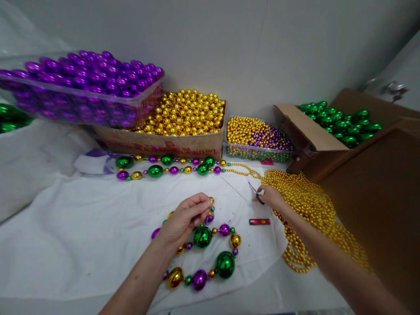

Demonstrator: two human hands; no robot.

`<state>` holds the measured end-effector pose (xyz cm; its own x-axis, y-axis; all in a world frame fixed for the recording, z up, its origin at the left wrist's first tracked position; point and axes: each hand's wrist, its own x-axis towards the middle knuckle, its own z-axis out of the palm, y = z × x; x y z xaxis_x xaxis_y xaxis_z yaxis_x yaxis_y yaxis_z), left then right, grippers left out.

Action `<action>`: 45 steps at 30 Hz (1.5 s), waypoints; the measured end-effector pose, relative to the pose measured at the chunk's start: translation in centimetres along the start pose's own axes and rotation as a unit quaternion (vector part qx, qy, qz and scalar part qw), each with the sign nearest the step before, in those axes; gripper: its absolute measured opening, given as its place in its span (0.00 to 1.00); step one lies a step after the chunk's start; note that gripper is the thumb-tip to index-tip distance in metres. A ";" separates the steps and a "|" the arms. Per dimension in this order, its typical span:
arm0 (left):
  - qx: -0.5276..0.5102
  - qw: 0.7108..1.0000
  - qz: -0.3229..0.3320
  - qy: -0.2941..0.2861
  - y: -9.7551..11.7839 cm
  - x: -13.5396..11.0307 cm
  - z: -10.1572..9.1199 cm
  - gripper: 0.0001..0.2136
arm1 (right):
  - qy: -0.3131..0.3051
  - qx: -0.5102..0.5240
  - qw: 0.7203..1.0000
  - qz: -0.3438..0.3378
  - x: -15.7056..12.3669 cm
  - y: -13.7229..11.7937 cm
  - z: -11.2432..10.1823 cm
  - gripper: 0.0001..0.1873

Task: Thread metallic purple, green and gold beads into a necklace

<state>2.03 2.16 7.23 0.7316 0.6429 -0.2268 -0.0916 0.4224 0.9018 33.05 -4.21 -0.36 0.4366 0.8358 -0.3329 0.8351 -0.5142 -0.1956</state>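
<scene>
My left hand (188, 218) pinches a gold bead at the end of a bead strand (202, 237). The rest of this strand, with large green, purple and gold beads, lies looped on the white cloth (98, 236) below the hand. Scissors with a dark handle (260, 199) are in my right hand (271, 197), their blades pointing up and to the left. A thin line (236, 189) lies on the cloth between the hands. Near my right hand is a red lighter (259, 222). Behind both hands stretches a second bead strand (155, 171), joined to small gold beads.
A heap of small gold bead chains (305, 201) lies under my right forearm. At the back stand a tub of purple beads (144, 101), a carton of gold beads (193, 143) and a tub of mixed small beads (259, 152). A carton (315, 135) at right holds green beads.
</scene>
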 end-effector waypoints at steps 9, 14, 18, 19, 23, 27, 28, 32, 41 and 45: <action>0.006 1.000 0.014 0.000 0.7 -0.5 0.0 0.10 | 0.060 0.025 0.997 -0.043 -3.3 -0.2 -1.0 0.17; -0.008 1.000 0.002 -0.007 0.3 0.0 0.5 0.09 | 0.108 0.000 0.994 -0.033 -3.8 -1.4 0.7 0.17; -0.015 1.000 -0.015 -0.015 -0.1 0.3 0.8 0.10 | 0.081 -0.008 0.997 0.009 -2.6 -2.0 2.0 0.16; -0.010 1.000 -0.020 -0.018 -0.2 0.4 0.8 0.10 | 0.068 0.000 0.998 0.012 -2.2 -2.0 1.9 0.16; 0.024 0.999 -0.028 -0.035 -0.2 0.5 0.5 0.11 | 0.038 0.072 0.997 -0.003 -1.8 -2.0 0.2 0.15; 0.072 0.997 0.000 -0.031 0.5 0.6 0.6 0.10 | 0.085 0.210 0.972 -0.056 -5.3 -3.9 -1.3 0.08; 0.093 0.995 0.011 -0.026 0.7 0.6 0.8 0.10 | 0.092 0.258 0.959 -0.078 -6.6 -4.9 -1.3 0.08; 0.194 0.978 0.082 0.002 2.1 0.7 2.3 0.09 | 0.110 0.458 0.867 -0.164 -11.5 -9.9 -1.3 0.12; 0.321 0.933 0.152 -0.056 7.8 1.2 5.2 0.08 | 0.059 0.640 0.726 -0.244 -11.7 -14.2 -5.1 0.12; 0.399 0.902 0.157 -0.045 10.3 1.8 3.7 0.08 | 0.000 0.612 0.751 -0.249 -11.6 -11.3 -7.6 0.10</action>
<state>4.94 5.28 17.45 0.8091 0.5816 0.0845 0.1858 -0.3896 0.9020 21.07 -6.63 12.78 0.1722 0.9831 0.0617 -0.0381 0.0693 -0.9969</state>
